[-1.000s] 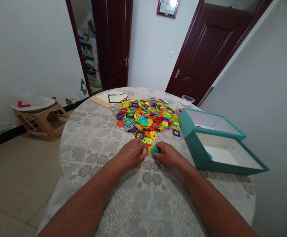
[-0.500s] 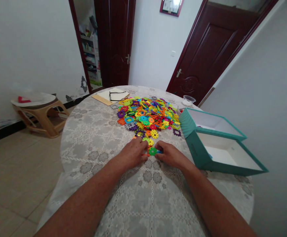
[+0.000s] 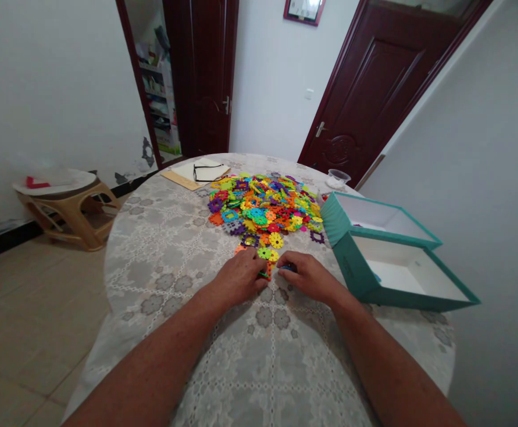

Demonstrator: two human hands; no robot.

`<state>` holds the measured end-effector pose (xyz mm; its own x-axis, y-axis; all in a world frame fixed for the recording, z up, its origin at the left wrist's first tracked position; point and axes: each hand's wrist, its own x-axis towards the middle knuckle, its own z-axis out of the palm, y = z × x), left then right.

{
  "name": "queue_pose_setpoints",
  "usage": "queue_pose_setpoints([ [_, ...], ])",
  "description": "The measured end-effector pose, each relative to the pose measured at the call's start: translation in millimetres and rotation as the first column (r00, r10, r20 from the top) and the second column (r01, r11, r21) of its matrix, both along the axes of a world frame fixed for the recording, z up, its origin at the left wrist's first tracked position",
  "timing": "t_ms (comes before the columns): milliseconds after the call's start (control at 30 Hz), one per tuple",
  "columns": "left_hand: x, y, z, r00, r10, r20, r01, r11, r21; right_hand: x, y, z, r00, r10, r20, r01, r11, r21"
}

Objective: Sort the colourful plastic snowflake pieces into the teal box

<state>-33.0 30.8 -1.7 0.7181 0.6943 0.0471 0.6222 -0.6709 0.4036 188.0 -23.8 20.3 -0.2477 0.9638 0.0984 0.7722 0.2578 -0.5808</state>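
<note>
Low over the near side of the patterned tablecloth, my left hand is closed on an orange notched plastic piece. A sliver of green shows beside its fingertips, mostly covered. Across a small gap, my right hand has its fingers curled round a blue plastic piece, partly hidden by the fingers. Just beyond both hands lie a lime-green notched disc and a yellow notched disc. Behind them spreads a heap of colourful interlocking plastic pieces, round and square.
To the right stands an opened teal box with a white inside. Eyeglasses rest on papers at the back left, and a clear plastic bowl sits at the back right. A stool stands left of the table.
The green disc that faced me between my hands now shows only as a sliver by my left fingers. A gap has opened between the orange piece and my right hand.
</note>
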Motion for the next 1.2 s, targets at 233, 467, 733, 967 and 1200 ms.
queue_pose_setpoints([
  [233, -3, 5, -0.5, 0.987, -0.063, 0.148, 0.075, 0.995, -0.071, -13, -4, -5.7, 0.994, 0.074, -0.084, -0.079, 0.995, -0.054],
  [467, -3, 4, 11.5, 0.962, 0.024, 0.272, 0.043, 0.971, -0.237, -19, -4, -5.3, 0.991, -0.012, -0.133, 0.011, 1.000, -0.007],
  [733, -8, 5, 15.5, 0.950, 0.061, 0.307, -0.016, 0.989, -0.148, 33, -9, 38.4, 0.935, -0.348, 0.075, 0.299, 0.881, 0.366],
  [967, -12, 3, 5.0, 0.996, -0.081, -0.023, 0.081, 0.996, -0.031, 122, -26, 46.2, 0.396, -0.840, 0.371, 0.639, 0.542, 0.546],
  [1200, -11, -2, 12.9, 0.991, -0.133, -0.008, 0.133, 0.990, -0.047, 121, -17, 34.7, 0.481, -0.806, 0.346, 0.537, 0.583, 0.610],
])
